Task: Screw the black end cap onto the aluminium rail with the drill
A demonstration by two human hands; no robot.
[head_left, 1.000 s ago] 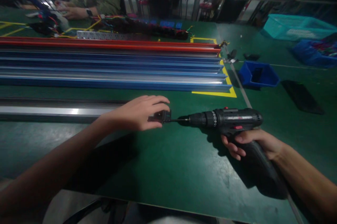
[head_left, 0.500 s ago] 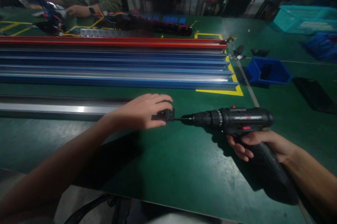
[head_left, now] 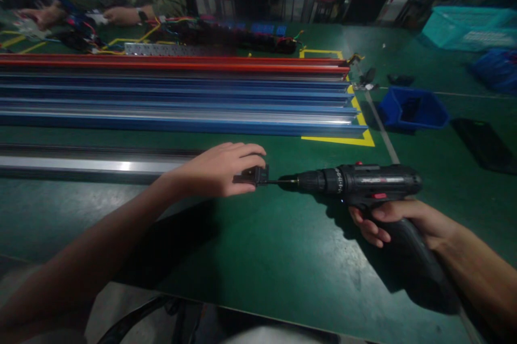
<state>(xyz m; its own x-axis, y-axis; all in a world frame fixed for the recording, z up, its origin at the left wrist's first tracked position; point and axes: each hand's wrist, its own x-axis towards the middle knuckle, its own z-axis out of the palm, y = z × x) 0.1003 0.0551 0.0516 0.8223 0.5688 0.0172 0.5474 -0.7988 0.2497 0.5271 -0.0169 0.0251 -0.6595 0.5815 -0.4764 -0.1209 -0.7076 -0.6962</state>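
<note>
My left hand (head_left: 220, 169) is closed around a small black end piece (head_left: 262, 174) at the right end of a long silver and black metal profile (head_left: 100, 165). Its fingers lie over the top and the thumb is on the near side. My right hand (head_left: 388, 220) grips the handle of a black cordless drill (head_left: 357, 178), which lies level and points left. The drill's long thin bit (head_left: 278, 181) reaches the outer face of the end piece. Whether a screw sits at its tip is too small to tell.
Beyond lie several blue profiles (head_left: 181, 118) and red ones (head_left: 202, 63), side by side. A blue bin (head_left: 416, 110), a dark flat object (head_left: 482, 142) and a teal basket (head_left: 470, 29) stand right. Across the table (head_left: 258, 258), a person's hands (head_left: 125, 15) are near wiring.
Both my hands, the drill and the end piece keep nearly the same position. At the far left, another hand of the person across the table has come into clearer view.
</note>
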